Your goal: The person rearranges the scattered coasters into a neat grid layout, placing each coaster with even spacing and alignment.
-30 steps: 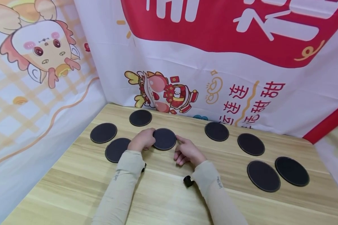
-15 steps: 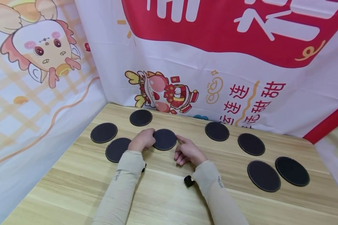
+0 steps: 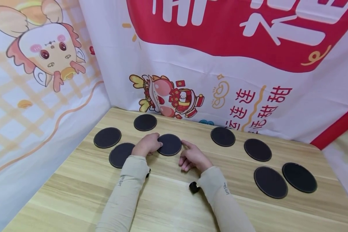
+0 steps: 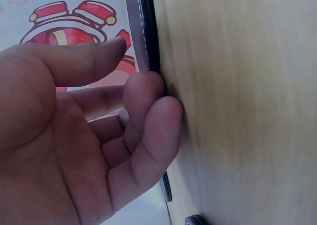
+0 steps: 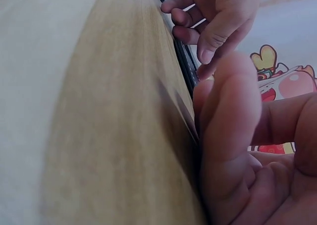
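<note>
1. Spreading out in front of me is a pale wood-grain surface (image 3: pixel 168 199), its far side meeting a white cloth (image 3: pixel 203 77) printed with a red panel, a cartoon figure and red characters; a second cloth (image 3: pixel 5 141), with an upside-down cartoon animal (image 3: pixel 52 54), covers the left side.
2. Between my hands, toward the far side, lies the center disc (image 3: pixel 169 144), flat, dark and round, with a pale stitched line near its rim.
3. I have my left hand (image 3: pixel 147 144) loosely spread at that disc's left edge: the thumb laps over the rim, standing apart from the bent fingers beneath it.
4. I hold the index finger of my right hand (image 3: pixel 193 156) out straight, its tip at the right edge of the disc; the other fingers fold loosely toward my palm.
5. Three more discs (image 3: pixel 107 137) sit on my left, the nearest partly behind my left hand.
6. Four others (image 3: pixel 257 149) curve along the right, the farthest close to the back cloth.
7. Plain wood grain shows between my forearms, and again between my right hand and the right-hand discs.
</note>
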Action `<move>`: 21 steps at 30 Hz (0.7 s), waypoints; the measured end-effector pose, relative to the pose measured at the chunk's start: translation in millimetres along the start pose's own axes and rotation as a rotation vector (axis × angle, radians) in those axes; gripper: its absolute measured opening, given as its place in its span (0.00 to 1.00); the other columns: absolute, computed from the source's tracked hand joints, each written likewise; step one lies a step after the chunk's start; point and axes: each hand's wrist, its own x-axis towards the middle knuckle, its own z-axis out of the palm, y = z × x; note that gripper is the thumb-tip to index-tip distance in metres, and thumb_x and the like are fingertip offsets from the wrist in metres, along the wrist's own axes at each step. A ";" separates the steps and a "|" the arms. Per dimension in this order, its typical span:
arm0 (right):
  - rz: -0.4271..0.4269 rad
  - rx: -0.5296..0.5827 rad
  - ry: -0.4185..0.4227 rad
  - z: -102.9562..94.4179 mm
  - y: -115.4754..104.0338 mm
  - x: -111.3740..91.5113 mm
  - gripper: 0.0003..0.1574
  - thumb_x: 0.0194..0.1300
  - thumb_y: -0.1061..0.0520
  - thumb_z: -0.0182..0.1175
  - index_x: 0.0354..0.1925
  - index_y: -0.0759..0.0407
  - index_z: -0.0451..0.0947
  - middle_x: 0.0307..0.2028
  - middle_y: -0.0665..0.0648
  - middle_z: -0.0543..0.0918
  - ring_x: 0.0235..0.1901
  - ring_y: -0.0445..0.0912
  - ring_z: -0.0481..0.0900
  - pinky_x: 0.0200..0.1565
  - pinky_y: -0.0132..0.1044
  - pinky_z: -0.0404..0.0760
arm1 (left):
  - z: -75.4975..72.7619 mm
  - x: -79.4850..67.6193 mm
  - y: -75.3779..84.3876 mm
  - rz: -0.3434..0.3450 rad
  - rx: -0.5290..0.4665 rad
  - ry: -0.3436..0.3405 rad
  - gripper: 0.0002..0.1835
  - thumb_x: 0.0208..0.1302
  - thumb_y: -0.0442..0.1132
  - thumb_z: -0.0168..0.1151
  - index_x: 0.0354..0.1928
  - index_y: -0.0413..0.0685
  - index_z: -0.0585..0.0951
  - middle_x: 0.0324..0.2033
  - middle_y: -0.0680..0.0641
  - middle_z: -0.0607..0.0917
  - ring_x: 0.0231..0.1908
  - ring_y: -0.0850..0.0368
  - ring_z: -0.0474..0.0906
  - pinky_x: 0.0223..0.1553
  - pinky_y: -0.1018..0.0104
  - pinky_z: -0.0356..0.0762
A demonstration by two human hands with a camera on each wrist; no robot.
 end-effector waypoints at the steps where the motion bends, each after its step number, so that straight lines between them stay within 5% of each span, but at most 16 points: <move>1: -0.004 -0.003 -0.001 0.4 -0.1 -0.2 0.49 0.68 0.66 0.49 0.81 0.49 0.44 0.22 0.63 0.82 0.12 0.45 0.76 0.15 0.37 0.79 | -0.5 -0.7 0.0 0.002 -0.002 0.003 0.29 0.76 0.40 0.54 0.75 0.40 0.64 0.66 0.36 0.72 0.25 0.51 0.79 0.22 0.64 0.79; 17: -0.015 -0.018 0.012 2.3 -2.5 -3.3 0.49 0.69 0.65 0.49 0.81 0.54 0.40 0.23 0.65 0.83 0.13 0.46 0.77 0.16 0.38 0.80 | -0.5 -4.5 5.6 -0.033 -0.013 -0.006 0.28 0.77 0.43 0.54 0.74 0.42 0.65 0.53 0.37 0.78 0.22 0.51 0.78 0.21 0.61 0.77; 21: -0.022 0.004 0.019 -12.3 -6.5 -7.5 0.45 0.73 0.63 0.49 0.81 0.55 0.43 0.25 0.64 0.83 0.15 0.46 0.78 0.19 0.38 0.81 | 0.5 -8.4 14.5 0.012 0.016 0.038 0.30 0.77 0.44 0.53 0.75 0.39 0.63 0.64 0.36 0.74 0.45 0.42 0.83 0.45 0.52 0.82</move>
